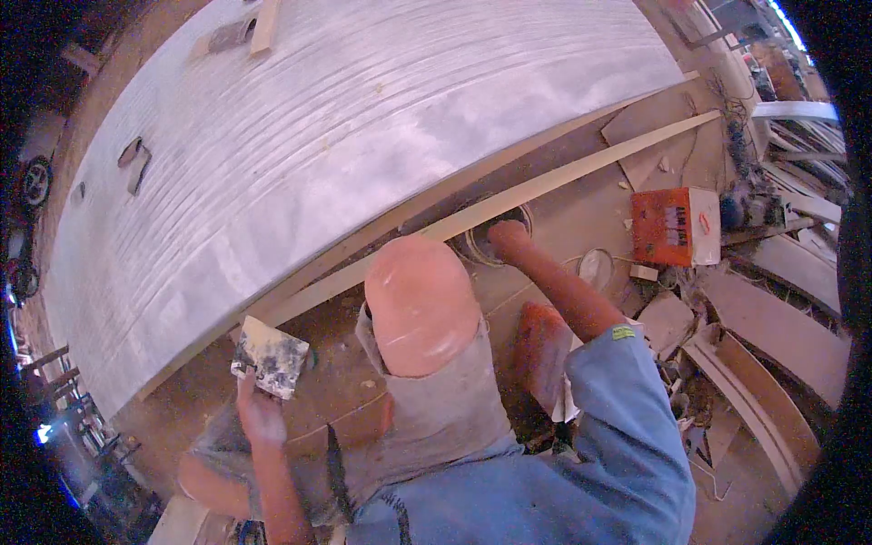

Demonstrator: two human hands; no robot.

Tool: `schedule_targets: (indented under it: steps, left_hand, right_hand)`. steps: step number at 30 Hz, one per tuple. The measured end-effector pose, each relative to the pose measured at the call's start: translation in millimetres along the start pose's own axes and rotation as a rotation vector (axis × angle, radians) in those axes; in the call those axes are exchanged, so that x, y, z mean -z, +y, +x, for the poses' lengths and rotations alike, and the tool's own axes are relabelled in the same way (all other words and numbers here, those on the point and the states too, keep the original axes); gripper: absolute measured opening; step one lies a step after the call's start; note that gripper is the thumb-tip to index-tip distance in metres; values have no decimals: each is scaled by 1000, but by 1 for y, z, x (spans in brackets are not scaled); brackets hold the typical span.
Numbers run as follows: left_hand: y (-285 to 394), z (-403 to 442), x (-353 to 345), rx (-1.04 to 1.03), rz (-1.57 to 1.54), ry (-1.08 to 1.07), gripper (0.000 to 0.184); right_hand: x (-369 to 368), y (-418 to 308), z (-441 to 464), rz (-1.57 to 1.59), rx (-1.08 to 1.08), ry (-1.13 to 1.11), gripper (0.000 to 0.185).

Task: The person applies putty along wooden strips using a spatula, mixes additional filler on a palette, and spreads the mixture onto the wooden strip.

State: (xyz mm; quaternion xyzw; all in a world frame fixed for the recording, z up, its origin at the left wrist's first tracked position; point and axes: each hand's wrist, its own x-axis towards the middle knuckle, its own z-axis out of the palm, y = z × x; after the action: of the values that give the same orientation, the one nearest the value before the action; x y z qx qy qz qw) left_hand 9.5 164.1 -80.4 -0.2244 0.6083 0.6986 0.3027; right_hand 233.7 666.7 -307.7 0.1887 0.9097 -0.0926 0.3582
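ok, tally from where I'm standing: two hands, one left hand (261, 418) and one right hand (509, 239). One big pale panel (363, 100), with two long wood strips by its near edge, an outer strip (581, 169) and an inner strip (627, 104). One smudged flat plate (271, 357). One bucket (483, 247). One round lid (596, 270). Two reddish boxes, I think: one printed box (672, 227) for sure, plus one blurry red box (542, 350). One little wood block (644, 272). Loose boards (772, 313) on the right? Several, way too jumbled for me to count, sorry lol
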Motion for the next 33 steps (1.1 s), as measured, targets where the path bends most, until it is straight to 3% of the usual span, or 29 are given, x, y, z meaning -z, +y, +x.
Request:
schedule_targets:
  steps: [2, 4, 5, 7, 10, 13, 14, 16, 20, 22, 23, 25, 29, 32, 33]
  left_hand:
    - [-1, 1, 5, -7, -5, 6, 46]
    - [-4, 2, 7, -15, -15, 9, 45]
    - [-6, 3, 5, -14, -21, 21, 45]
    - [-11, 5, 7, -8, -34, 35, 45]
    - [-12, 8, 14, 22, -22, 77, 47]
    - [-14, 12, 19, 14, -20, 6, 49]
    - [-14, 12, 20, 15, -33, -8, 49]
    - [-14, 14, 18, 16, -48, -31, 50]
    - [-13, 13, 18, 20, -54, -30, 49]
    - [-11, 10, 13, 8, -39, -30, 49]
    - [-9, 7, 5, -14, -25, -20, 47]
    - [-10, 4, 4, -34, -7, -11, 46]
    - [-12, 11, 9, -27, -16, -25, 47]
    - [-11, 8, 6, -11, -17, -33, 48]
    - [-10, 6, 5, -4, -15, -39, 48]
  right_hand:
    - [1, -6, 7, -33, -18, -56, 24]
    - [-1, -5, 11, 221, -125, 89, 39]
    - [-19, 5, 20, 217, -122, 91, 39]
    - [-59, 23, 39, 289, -35, 292, 59]
    - [-67, 27, 42, 445, -11, 260, 75]
    - [-26, 5, 17, 602, -94, 233, 77]
    - [-45, 13, 26, 603, -98, 235, 77]
    - [-85, 33, 46, 661, 41, 435, 78]
    - [-94, 27, 49, 753, 7, 407, 74]
    - [-92, 26, 48, 801, 166, 497, 64]
    - [-81, 21, 45, 803, 164, 499, 64]
    - [-57, 13, 34, 798, 153, 271, 53]
    - [-57, 9, 33, 1002, 70, 341, 48]
    - [-69, 18, 40, 873, 245, 307, 50]
    - [-59, 6, 24, 1203, 85, 293, 51]
